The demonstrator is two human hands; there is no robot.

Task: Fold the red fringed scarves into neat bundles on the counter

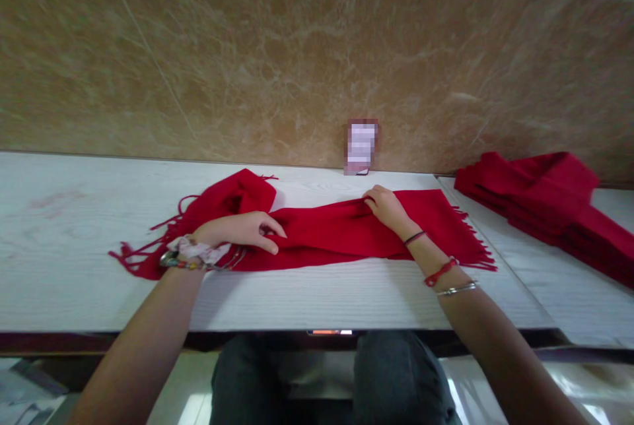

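A red scarf [321, 237] lies lengthwise on the white table [74, 247] at mid-frame, the person's left hand [240, 230] resting flat on it with fingers outstretched and close together, the right hand [389, 207] pinching its upper edge, and folded red scarves [545, 204] piled at right.

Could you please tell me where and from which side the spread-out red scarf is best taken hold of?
Probably pinch the red scarf just inside its right fringe, from above: that end lies flat and uncovered, while the left hand and right hand occupy the middle.
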